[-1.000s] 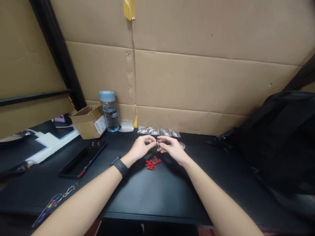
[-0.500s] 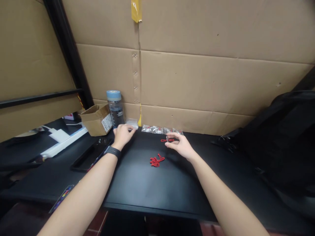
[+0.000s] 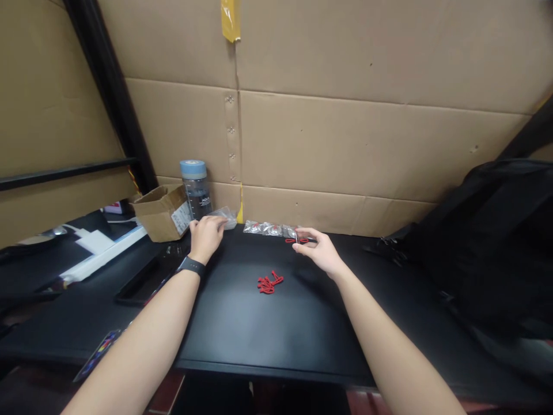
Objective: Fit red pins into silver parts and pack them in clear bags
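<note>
My left hand is closed, thumb and fingers pinching at the edge of a clear plastic bag in front of the bottle; the fingertips are partly hidden. My right hand grips a small, thin silvery piece edge-on, with red cord loops sticking out from it. Behind that hand, several clear packets with round silvery pieces and red bits inside lie in a row along the cardboard wall. A small heap of red cords rests on the black table between my forearms.
A water bottle with a blue lid and an open cardboard box stand at the back left. Nearby lie a dark tray and a white power strip. A black bag fills the right side.
My left hand has shifted slightly and a clear bag now tilts up beside its fingers. The right hand still holds the silvery piece, now nearer the packets. The view has turned slightly right.
</note>
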`<state>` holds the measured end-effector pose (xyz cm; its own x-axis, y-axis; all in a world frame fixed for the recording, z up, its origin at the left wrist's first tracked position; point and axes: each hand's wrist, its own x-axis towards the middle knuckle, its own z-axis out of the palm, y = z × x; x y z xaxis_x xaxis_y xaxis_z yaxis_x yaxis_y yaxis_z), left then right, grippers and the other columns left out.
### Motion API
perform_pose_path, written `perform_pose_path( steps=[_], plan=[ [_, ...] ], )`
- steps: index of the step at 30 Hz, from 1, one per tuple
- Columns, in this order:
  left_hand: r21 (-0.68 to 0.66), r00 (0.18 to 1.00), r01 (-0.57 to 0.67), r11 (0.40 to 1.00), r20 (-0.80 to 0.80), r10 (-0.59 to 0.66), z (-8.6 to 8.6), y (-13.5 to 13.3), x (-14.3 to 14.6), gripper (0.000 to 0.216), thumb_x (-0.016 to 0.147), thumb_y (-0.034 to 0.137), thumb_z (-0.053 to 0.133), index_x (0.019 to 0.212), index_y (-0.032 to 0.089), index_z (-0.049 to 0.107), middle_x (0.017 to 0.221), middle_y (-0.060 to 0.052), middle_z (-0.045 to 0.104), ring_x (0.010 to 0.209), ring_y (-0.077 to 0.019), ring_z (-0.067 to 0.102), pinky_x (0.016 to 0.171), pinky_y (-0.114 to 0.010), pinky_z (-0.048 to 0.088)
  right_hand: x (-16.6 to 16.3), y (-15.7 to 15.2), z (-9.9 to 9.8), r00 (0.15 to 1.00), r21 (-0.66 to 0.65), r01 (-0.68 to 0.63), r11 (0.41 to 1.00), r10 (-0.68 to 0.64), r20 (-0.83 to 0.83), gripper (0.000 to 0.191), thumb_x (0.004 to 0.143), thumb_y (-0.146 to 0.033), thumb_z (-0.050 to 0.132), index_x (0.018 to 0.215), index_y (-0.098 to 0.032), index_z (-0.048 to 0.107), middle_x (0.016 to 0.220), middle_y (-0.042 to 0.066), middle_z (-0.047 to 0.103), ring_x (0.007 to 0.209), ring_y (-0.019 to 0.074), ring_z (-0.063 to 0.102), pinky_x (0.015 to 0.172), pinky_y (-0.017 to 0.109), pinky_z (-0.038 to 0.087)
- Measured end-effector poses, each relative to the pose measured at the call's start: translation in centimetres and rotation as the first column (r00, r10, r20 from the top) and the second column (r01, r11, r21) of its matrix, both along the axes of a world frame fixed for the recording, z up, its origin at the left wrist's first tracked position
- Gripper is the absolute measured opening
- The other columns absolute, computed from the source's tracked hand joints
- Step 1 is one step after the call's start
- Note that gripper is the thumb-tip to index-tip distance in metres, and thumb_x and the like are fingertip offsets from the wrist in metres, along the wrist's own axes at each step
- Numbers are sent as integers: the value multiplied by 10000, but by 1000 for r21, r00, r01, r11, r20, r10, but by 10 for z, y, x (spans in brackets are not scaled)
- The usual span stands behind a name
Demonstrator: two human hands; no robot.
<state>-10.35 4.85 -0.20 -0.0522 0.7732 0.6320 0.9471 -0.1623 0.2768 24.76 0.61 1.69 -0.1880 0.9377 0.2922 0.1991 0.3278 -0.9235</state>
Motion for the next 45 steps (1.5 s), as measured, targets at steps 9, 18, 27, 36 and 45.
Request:
perform_pose_path(
  steps=[9, 18, 27, 36, 45],
  plan=[
    [115, 986, 65, 991, 149, -82, 10, -6, 13, 167, 920, 203, 574, 1066, 215, 653, 1030, -47, 772, 907, -208, 721, 908, -320, 447, 4, -3, 9, 999, 31, 19, 999, -20, 25, 516, 719, -366, 834, 1186, -197, 695, 1103, 101, 737, 799, 180, 719, 755, 315, 577],
    [-227, 754, 643, 731, 24, -656, 13, -42, 90, 207, 977, 346, 554, 937, 229, 720, 984, -52, 746, 906, -208, 689, 848, -299, 498, 11, 4, 4, 992, 110, 56, 992, -67, 107, 528, 727, -402, 813, 1196, -191, 692, 1070, 93, 741, 669, 144, 646, 651, 298, 547],
    [-361, 681, 697, 620, 62, -730, 3, -42, 99, 416, 1050, 432, 404, 1178, 201, 726, 1329, -108, 683, 1234, -240, 627, 1082, -345, 436, 11, 5, 0, 966, 149, 11, 989, -49, 255, 465, 751, -335, 805, 1188, -222, 691, 1130, 72, 740, 724, 153, 693, 699, 276, 547],
    [-446, 727, 605, 659, -27, -686, 2, -48, 107, 367, 1026, 490, 443, 1240, 283, 657, 1288, -72, 696, 1188, -271, 629, 1012, -424, 405, 8, -9, 11, 829, 204, -63, 977, -63, 555, 376, 747, -307, 808, 1095, -210, 707, 660, -47, 627, 578, 120, 559, 623, 237, 441],
    [-461, 725, 598, 656, -39, -688, -2, -53, 112, 447, 1032, 552, 369, 1331, 376, 651, 1443, -47, 597, 1298, -316, 496, 1052, -469, 360, 4, -20, 23, 736, 146, -70, 987, -48, 676, 257, 726, -397, 836, 846, -205, 715, 734, -1, 691, 632, 137, 588, 598, 240, 405]
  ],
)
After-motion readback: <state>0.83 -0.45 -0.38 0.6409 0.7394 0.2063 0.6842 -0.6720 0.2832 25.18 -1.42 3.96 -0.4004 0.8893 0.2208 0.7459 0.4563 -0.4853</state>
